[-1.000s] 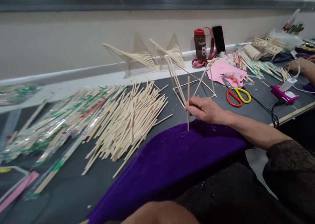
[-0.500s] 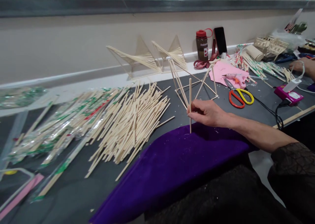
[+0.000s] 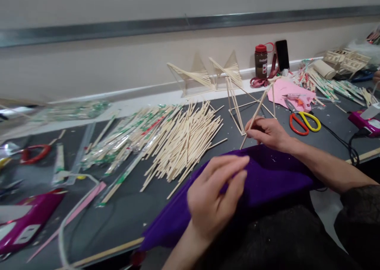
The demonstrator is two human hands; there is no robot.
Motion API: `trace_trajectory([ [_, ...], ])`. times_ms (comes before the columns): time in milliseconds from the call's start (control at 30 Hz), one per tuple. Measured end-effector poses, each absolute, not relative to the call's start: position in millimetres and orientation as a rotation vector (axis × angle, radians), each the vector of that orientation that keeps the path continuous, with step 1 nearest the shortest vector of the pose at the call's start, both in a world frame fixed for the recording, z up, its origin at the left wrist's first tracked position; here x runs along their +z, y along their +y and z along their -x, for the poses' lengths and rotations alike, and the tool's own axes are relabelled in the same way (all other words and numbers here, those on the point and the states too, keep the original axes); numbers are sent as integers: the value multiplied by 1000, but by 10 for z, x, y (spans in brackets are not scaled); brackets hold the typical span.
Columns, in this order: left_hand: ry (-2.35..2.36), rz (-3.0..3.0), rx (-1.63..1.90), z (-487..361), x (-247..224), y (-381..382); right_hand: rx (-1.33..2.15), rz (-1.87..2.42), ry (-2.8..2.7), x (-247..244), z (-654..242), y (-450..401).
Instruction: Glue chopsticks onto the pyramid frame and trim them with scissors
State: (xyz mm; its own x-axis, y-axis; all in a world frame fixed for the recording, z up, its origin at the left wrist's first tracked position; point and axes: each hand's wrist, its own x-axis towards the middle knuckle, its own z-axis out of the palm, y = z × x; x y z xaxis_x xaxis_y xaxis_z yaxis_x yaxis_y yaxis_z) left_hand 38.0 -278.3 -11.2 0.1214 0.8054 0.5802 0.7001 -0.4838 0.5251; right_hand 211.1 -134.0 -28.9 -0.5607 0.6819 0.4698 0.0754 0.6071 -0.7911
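My right hand (image 3: 269, 133) pinches a thin wooden stick (image 3: 259, 108), which tilts with its upper end to the right. The stick's lower end is just above the far edge of a purple cloth (image 3: 267, 179). My left hand (image 3: 215, 192) hovers over the cloth, fingers stretched forward, thumb apart from them, and nothing visible between. Behind the right hand stands an open frame of joined sticks (image 3: 233, 103); the hand hides part of it. To the left lies a big heap of loose wooden sticks (image 3: 185, 147).
Plastic-wrapped sticks (image 3: 130, 135) lie left of the heap. Two stick models (image 3: 192, 75) lean by the wall. Scissors with red and yellow handles (image 3: 310, 121), a glue gun (image 3: 301, 100) on pink paper, a bottle (image 3: 261, 62) and a phone (image 3: 282, 55) are right. A magenta power box (image 3: 29, 222) sits far left.
My left hand has come into view over the purple cloth. The stick in my right hand has gone from upright to tilted. The view has swung left.
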Motion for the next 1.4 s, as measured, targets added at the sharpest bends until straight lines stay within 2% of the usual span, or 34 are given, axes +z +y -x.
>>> trace_trajectory([
  [200,1628,-2353,872,-177,-249,-2247,883,624,-1979,-273,-2154,-1347],
  [333,1749,-2354,471,-44,-426,-2086,839,600,-2030,-285,-2150,-1356],
  [433,1796,-2351,312,6,-516,-1978,816,623,-2052,-277,-2149,-1361],
  [567,1864,-2312,294,123,-500,-1805,809,695,-2084,-262,-2158,-1369],
  [767,2203,-2074,606,499,-127,-1867,789,673,-2114,-250,-2175,-1384],
  [867,2425,-1891,319,658,10,-2066,774,648,-2110,-246,-2172,-1390],
  [1000,2372,-1825,-23,707,-63,-2322,771,652,-2118,-255,-2161,-1391],
  [1400,2387,-1919,-85,696,-247,-2346,796,622,-2149,-325,-2142,-1372],
])
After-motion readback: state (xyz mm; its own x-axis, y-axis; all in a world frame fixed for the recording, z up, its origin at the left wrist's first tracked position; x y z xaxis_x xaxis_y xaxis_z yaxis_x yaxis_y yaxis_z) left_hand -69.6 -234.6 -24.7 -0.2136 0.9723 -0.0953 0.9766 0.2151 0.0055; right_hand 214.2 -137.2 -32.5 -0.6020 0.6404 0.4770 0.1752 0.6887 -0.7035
